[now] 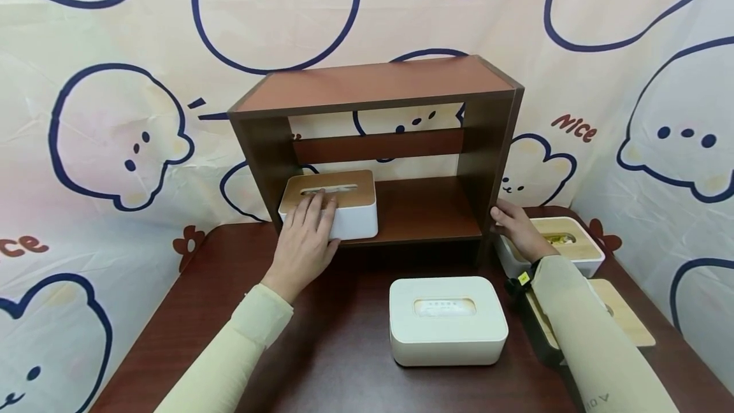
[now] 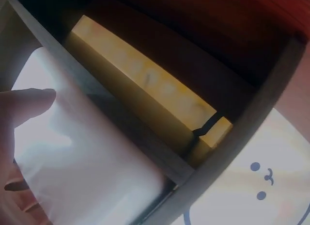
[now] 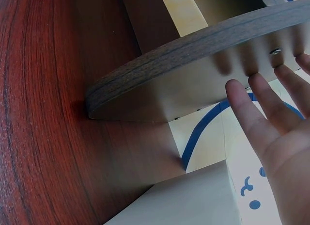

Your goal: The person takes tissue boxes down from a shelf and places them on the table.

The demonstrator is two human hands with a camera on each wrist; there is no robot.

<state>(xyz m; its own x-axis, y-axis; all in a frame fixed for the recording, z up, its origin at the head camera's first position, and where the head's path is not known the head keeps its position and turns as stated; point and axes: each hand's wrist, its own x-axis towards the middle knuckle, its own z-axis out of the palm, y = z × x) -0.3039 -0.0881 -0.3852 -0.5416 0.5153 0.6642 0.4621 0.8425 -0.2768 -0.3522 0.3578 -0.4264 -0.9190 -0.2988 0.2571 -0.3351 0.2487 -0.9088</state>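
A tissue box (image 1: 355,218) with a white body and wood-coloured lid sits at the left end of the shelf. My left hand (image 1: 304,238) rests on it, fingers laid over the lid by the slot. The left wrist view shows the thumb (image 2: 34,104) against the box's white face (image 2: 97,157). On the opposite side, my right hand (image 1: 518,231) touches the outside of the brown wooden shelf unit (image 1: 499,164). Its fingers (image 3: 259,120) are outstretched in the right wrist view, tips at the side panel (image 3: 184,91).
An all-white tissue box (image 1: 447,330) stands on the dark table (image 1: 332,362) in front of the shelf. Two more boxes with light wood lids line the right side: a white one (image 1: 587,266) and a dark one (image 1: 627,314) partly behind my sleeve. Patterned cloth (image 1: 126,241) hangs behind.
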